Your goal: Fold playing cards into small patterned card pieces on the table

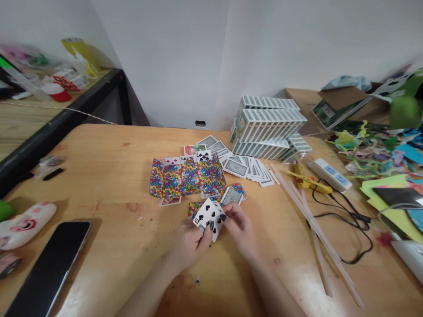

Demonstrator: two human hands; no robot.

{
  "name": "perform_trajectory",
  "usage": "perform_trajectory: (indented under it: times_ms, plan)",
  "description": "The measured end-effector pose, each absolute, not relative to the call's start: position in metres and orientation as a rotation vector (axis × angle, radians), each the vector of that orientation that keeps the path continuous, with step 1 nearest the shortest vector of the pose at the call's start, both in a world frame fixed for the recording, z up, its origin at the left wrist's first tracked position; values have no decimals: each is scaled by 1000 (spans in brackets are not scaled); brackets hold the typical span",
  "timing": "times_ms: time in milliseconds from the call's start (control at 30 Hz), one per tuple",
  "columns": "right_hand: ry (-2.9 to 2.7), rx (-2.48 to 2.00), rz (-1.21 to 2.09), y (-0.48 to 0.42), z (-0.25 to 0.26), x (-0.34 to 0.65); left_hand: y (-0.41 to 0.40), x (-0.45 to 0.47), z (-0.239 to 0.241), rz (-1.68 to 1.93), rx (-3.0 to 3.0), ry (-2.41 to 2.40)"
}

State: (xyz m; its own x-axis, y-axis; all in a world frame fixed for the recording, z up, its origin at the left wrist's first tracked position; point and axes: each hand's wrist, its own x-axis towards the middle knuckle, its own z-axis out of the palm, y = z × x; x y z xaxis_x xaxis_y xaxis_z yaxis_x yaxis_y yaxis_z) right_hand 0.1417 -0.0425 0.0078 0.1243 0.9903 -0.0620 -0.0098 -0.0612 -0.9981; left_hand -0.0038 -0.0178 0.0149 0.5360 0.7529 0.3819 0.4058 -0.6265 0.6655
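Note:
Both my hands meet near the table's front centre over a small bunch of playing cards [209, 215]. My left hand [190, 244] is closed on the cards, a spade card face up on top. My right hand [240, 226] pinches the right edge of the same cards. Just beyond them lies a folded piece made of cards covered in multicoloured patterned paper [185, 178]. A few loose cards [231, 195] lie beside my fingers.
Spread face-down cards [246, 167] and stacked green card boxes [271, 127] sit behind. A yellow glue gun [309, 181], glue sticks [313, 220], a power strip [328, 174] and black cable lie right. A phone [49, 268] and a pink-white case [24, 224] lie left.

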Motion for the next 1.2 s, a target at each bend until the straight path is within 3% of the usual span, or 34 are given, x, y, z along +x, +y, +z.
perform_trajectory:
  times_ms: [233, 333, 900, 1200]
  plan:
    - [-538, -1077, 1713, -42, 14, 135, -21, -5, 17, 729, 1960, 850]
    - [-452, -953, 1786, -44, 12, 131, -19, -8, 19, 723, 1874, 832]
    - [-488, -1075, 1610, -47, 9, 123, -20, -9, 16, 737, 1987, 777]
    - [-867, -1240, 1318, -47, 9, 132, -11, -9, 9, 687, 2047, 1021]
